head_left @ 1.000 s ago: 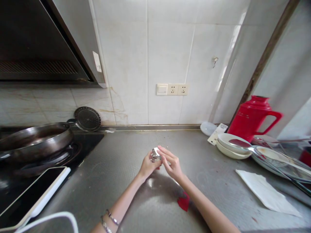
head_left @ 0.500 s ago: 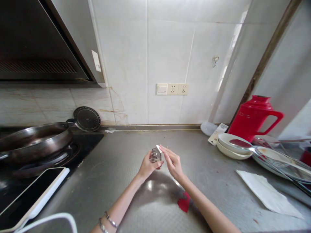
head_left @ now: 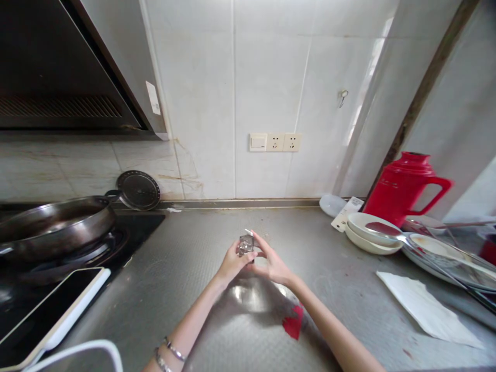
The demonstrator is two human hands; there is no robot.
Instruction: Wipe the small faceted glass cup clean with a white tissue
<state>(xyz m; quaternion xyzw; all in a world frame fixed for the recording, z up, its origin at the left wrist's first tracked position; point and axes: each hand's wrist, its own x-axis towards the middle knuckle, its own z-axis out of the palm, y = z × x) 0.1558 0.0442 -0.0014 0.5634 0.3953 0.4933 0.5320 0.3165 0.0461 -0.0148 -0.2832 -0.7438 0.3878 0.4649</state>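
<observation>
A small see-through greyish faceted container (head_left: 246,245) is held above the steel counter, at the middle of the head view. My left hand (head_left: 232,266) is closed round its left side, thumb across the lower front. My right hand (head_left: 273,266) touches it from the right, its fingers bent against the top right edge and the lower side. A thin white piece (head_left: 248,232) sticks out at the top by my right fingertips; its kind is too small to tell. A torn red scrap (head_left: 293,323) lies on the counter below my right forearm.
To the left stand a pan (head_left: 58,227) on the black hob and a white-edged phone (head_left: 54,315) with a white cable. On the right are a red thermos (head_left: 403,188), stacked bowls (head_left: 372,245), plates with utensils and a white paper sheet (head_left: 426,310).
My right hand has moved left and slightly down, its fingers now round the container's side. The container has turned a little, and less of the white piece shows.
</observation>
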